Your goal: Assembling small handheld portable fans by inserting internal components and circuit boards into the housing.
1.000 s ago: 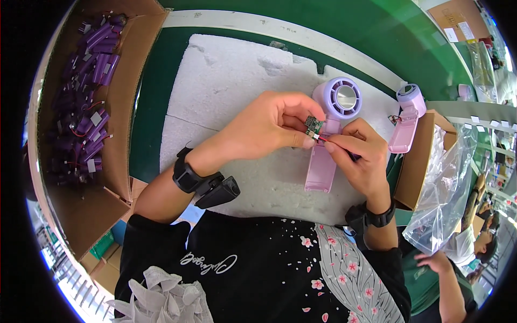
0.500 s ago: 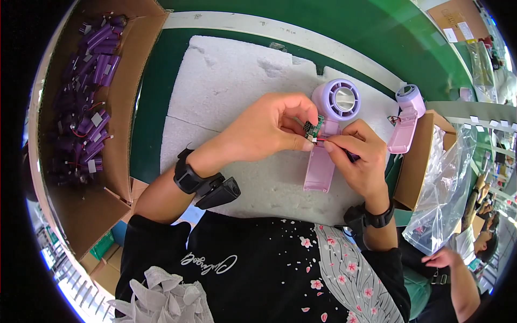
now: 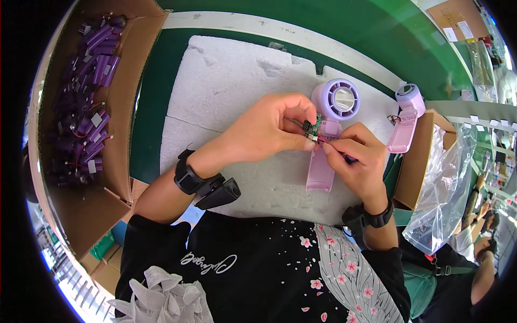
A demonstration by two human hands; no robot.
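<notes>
My left hand (image 3: 272,129) pinches a small green circuit board (image 3: 312,126) by its edges between thumb and fingers. Close by on the right, my right hand (image 3: 358,161) has thumb and forefinger together on thin red and black wires (image 3: 321,139) that run to the board's white connector. Part of a dark purple battery (image 3: 350,159) shows under the right hand's fingers; the rest is hidden. Beneath both hands lies a handheld fan, its round lilac head (image 3: 325,102) beyond them and its opened pink handle (image 3: 320,172) toward me.
White foam sheet (image 3: 226,81) covers the green bench. To the left stands a cardboard box (image 3: 145,48) of purple batteries (image 3: 97,70). A second opened fan (image 3: 404,129) lies at right beside a carton (image 3: 412,177) with clear plastic. Another person (image 3: 452,280) is at the lower right.
My hands have barely moved; the right fingers shifted slightly against the wires. The pink handle has shifted a little to the right. The other person's hand at lower right has drawn away.
</notes>
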